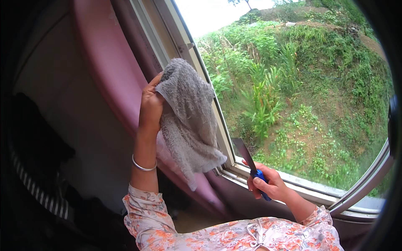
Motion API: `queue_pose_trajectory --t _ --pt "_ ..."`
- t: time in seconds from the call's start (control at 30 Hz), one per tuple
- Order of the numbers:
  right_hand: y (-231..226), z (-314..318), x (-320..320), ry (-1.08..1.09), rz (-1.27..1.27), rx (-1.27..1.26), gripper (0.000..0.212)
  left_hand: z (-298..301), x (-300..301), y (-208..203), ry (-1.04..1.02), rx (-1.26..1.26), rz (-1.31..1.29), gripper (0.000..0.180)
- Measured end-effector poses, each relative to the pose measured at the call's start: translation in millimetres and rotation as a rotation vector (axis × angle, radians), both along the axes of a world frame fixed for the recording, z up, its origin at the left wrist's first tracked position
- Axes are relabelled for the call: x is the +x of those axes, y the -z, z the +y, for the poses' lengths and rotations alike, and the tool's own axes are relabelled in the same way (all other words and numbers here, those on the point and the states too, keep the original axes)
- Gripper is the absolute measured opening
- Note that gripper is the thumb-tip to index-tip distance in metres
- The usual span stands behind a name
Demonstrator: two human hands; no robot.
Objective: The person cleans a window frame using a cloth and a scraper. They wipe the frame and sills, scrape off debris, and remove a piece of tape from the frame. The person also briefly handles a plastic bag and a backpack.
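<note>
Floral top, left hand around grey cloth, right hand around blue-handled blade

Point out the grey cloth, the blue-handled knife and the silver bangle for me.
Grey cloth (190,113): head view, middle of its hanging folds.
Blue-handled knife (253,171): head view, where the blade meets the handle.
Silver bangle (144,169): head view, lower front of its band.
</note>
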State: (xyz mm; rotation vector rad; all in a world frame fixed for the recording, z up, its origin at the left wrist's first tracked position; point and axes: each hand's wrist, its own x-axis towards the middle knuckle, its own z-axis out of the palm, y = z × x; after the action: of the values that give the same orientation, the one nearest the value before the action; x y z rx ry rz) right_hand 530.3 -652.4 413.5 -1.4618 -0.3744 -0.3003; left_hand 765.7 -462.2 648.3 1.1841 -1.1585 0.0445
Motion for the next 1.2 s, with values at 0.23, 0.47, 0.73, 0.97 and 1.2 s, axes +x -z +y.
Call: queue_pose_trajectory --t 0.23,0.47,0.73,0.97,1.2 --pt "9 48 34 -0.083 0.102 0.201 0.052 11 -54 42 -0.124 0.355 -0.676 0.046" --pt "-18 68 71 0.016 -0.104 0.261 0.043 46 -71 80 -0.514 0.111 -1.211 0.064" --pt "-160 43 164 0.236 -0.453 0.052 0.052 11 -20 63 -0.512 -0.213 -0.836 0.054" --pt "-277 47 213 0.397 -0.586 -0.195 0.048 9 19 43 -0.472 -0.34 -0.638 0.063" --pt "-330 46 264 0.743 -0.882 -0.47 0.049 8 44 26 -0.407 -0.47 -0.611 0.065"
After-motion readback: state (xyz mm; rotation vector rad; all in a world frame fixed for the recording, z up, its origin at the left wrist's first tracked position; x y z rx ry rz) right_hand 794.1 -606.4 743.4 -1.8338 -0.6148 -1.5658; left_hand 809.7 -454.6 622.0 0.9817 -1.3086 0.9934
